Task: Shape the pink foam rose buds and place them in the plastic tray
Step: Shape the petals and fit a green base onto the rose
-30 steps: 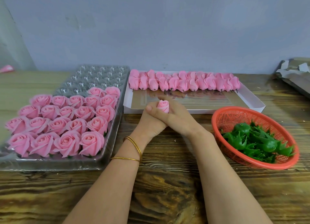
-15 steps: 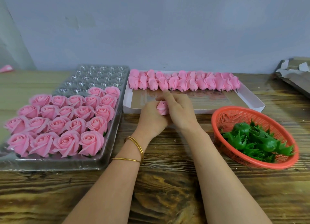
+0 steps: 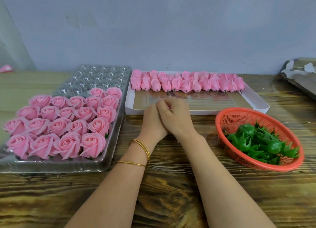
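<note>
My left hand point(image 3: 151, 120) and my right hand point(image 3: 174, 115) are pressed together at the table's middle, fingers curled round one pink foam bud point(image 3: 169, 106); only a sliver of pink shows between the right fingers. On the left lies the clear plastic tray point(image 3: 95, 74), its near rows filled with several opened pink roses point(image 3: 66, 123) and its far cups bare. Behind the hands a white cardboard box point(image 3: 256, 99) holds a row of several closed pink buds point(image 3: 186, 82).
An orange mesh basket point(image 3: 227, 115) with several green calyx pieces point(image 3: 256, 140) sits at the right, close to my right forearm. Torn cardboard point(image 3: 301, 74) lies at the far right. A grey wall backs the wooden table point(image 3: 162, 193).
The bud stood visible above my clasped hands a second ago. Both hands have since closed round it and turned, so it is almost hidden now. The hands stayed in the same place.
</note>
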`<state>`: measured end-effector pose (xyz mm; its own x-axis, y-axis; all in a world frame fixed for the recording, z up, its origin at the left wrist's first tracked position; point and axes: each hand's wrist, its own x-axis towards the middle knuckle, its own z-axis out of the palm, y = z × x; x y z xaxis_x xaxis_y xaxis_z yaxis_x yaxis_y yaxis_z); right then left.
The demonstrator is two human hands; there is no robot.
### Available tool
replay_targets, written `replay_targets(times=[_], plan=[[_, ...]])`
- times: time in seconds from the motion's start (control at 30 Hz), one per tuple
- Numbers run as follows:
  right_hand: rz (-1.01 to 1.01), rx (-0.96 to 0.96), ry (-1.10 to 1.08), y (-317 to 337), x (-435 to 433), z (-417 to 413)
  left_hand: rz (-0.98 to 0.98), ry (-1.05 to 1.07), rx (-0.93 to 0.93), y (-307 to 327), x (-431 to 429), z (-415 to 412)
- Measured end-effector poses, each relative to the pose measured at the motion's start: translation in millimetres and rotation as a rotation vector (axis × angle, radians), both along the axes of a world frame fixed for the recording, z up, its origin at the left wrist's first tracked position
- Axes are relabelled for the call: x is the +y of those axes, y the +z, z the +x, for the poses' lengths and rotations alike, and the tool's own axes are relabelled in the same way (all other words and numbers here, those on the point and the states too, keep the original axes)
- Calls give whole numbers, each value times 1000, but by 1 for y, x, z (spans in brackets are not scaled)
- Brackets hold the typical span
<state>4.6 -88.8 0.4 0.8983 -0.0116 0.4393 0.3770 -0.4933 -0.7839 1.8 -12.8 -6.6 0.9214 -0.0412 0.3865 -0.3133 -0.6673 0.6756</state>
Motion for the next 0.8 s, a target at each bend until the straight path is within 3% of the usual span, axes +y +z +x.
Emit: replay_targets(times=[0.23, 0.5, 0.8], plan=[[188, 171, 142, 5, 2, -2, -229, 38, -7, 1, -1, 0], [397, 390, 365, 14, -5, -11, -186, 33, -162, 0, -1, 5], [353, 558, 484, 20, -32, -10, -340, -188, -7, -2, 1, 0]])
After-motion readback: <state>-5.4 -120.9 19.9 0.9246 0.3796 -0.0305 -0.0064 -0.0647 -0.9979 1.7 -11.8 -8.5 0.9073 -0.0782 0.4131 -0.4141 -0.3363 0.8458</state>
